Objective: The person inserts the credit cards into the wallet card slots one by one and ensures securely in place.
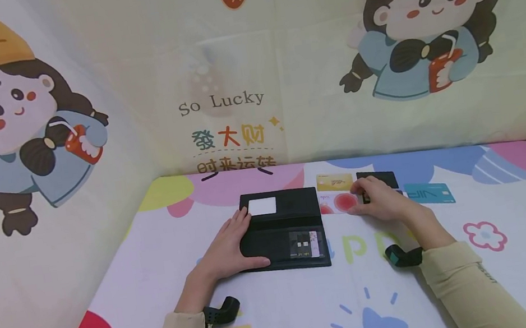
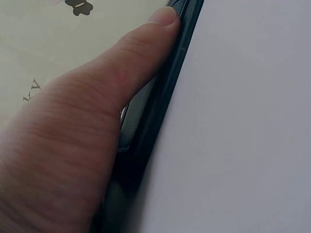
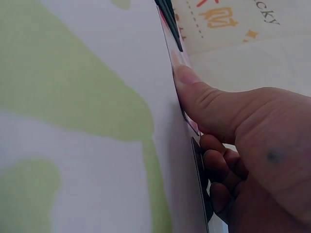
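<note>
Cartoon-printed fabric walls, with a hatted girl figure on each side and the words "So Lucky" in the middle, close in a table covered by a pastel cloth of flowers and coloured blobs.

An open black wallet lies flat near the middle of the cloth and serves as the landmark. A white card sits in its upper half, and a clear window pocket in its lower half shows a printed card.

At the wallet's left edge, the left hand rests palm down, fingers straight across the lower flap and thumb laid along its near edge. The left wrist view shows that thumb pressed flat against the wallet's dark rim, not curled round it.

Just right of the wallet lies a pink-and-white card with red circles. The right hand lies on the right end of this card; in the right wrist view its thumb bears on the card's edge while the other fingers curl beneath the palm. Whether they actually pinch the card cannot be told.

Beyond that card, further from the person, lie a yellow card and a black card. A teal card lies right of the hand, farthest from the wallet.
</note>
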`<action>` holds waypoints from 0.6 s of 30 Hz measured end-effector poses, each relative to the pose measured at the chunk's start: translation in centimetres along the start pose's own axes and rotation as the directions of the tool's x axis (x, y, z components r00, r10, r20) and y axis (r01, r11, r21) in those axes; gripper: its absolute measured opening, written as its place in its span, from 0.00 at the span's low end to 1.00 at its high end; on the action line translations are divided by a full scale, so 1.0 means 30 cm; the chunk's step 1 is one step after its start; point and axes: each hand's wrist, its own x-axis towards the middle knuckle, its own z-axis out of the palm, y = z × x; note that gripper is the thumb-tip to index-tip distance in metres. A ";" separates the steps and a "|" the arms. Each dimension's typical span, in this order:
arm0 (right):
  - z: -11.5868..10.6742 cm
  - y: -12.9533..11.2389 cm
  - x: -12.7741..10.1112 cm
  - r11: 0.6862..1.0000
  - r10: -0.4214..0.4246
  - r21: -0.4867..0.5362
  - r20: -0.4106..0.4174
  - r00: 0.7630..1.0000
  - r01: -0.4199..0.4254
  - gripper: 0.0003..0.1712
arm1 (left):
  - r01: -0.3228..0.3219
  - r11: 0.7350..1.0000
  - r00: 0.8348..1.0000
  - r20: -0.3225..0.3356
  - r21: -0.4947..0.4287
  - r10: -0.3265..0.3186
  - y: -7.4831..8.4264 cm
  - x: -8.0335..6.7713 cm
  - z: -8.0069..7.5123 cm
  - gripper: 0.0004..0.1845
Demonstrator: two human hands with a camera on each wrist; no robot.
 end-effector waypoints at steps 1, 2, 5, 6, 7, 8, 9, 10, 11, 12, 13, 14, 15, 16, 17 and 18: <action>0.000 0.000 0.000 1.000 0.002 0.001 0.001 1.000 -0.002 0.30 | 0.003 1.000 1.000 0.001 0.002 -0.003 0.000 0.000 0.000 0.66; 0.000 0.001 0.000 1.000 0.003 0.000 0.002 1.000 -0.003 0.30 | 0.005 1.000 1.000 0.001 0.004 -0.005 0.001 -0.001 0.000 0.66; 0.001 0.004 -0.001 1.000 0.003 -0.004 0.003 1.000 -0.003 0.30 | 0.004 1.000 1.000 -0.001 0.009 -0.004 0.000 -0.002 0.001 0.66; 0.002 0.006 -0.001 1.000 0.006 -0.005 0.003 1.000 -0.006 0.30 | 0.006 1.000 1.000 0.000 0.010 -0.006 0.000 -0.001 0.001 0.66; 0.003 0.007 -0.002 1.000 0.008 -0.008 0.002 1.000 -0.008 0.30 | 0.006 1.000 1.000 0.001 0.011 -0.006 0.001 -0.002 0.001 0.66; 0.003 0.008 -0.002 1.000 0.008 -0.010 0.002 1.000 -0.008 0.30 | 0.005 1.000 1.000 0.001 0.010 -0.006 0.001 -0.002 0.001 0.66; 0.004 0.008 -0.003 1.000 0.009 -0.012 0.002 1.000 -0.009 0.30 | 0.007 1.000 1.000 0.001 0.009 -0.007 0.001 -0.002 0.002 0.66; 0.004 0.008 -0.003 1.000 0.009 -0.012 0.001 1.000 -0.009 0.30 | 0.006 1.000 1.000 0.000 0.007 -0.006 0.001 -0.002 0.003 0.66; 0.004 0.008 -0.004 1.000 0.010 -0.011 0.000 1.000 -0.010 0.29 | 0.010 1.000 1.000 0.001 0.007 -0.010 0.001 -0.002 0.003 0.66; 0.005 0.008 -0.003 1.000 0.013 -0.011 -0.002 1.000 -0.013 0.29 | 0.010 1.000 1.000 0.001 0.003 -0.010 0.002 -0.002 0.003 0.66; 0.005 0.007 -0.004 1.000 0.012 -0.010 -0.003 1.000 -0.012 0.29 | 0.011 1.000 1.000 0.001 0.002 -0.011 0.003 -0.002 0.002 0.66; 0.005 0.007 -0.004 1.000 0.011 -0.009 -0.004 1.000 -0.011 0.29 | 0.012 1.000 1.000 0.001 0.000 -0.012 0.004 -0.003 0.002 0.66; 0.006 0.008 -0.003 1.000 0.011 -0.008 -0.006 1.000 -0.011 0.29 | 0.011 1.000 1.000 -0.001 0.000 -0.011 0.005 -0.003 0.002 0.66; 0.007 0.008 -0.003 1.000 0.011 -0.006 -0.008 1.000 -0.011 0.29 | 0.011 1.000 1.000 -0.001 0.001 -0.011 0.006 -0.003 0.002 0.66; 0.008 0.010 -0.003 1.000 0.011 -0.007 -0.010 1.000 -0.011 0.29 | 0.014 1.000 1.000 0.000 0.003 -0.014 0.007 -0.003 0.002 0.66; 0.009 0.010 -0.003 1.000 0.011 -0.007 -0.011 1.000 -0.011 0.28 | 0.015 1.000 1.000 0.001 0.004 -0.015 0.007 -0.004 0.002 0.66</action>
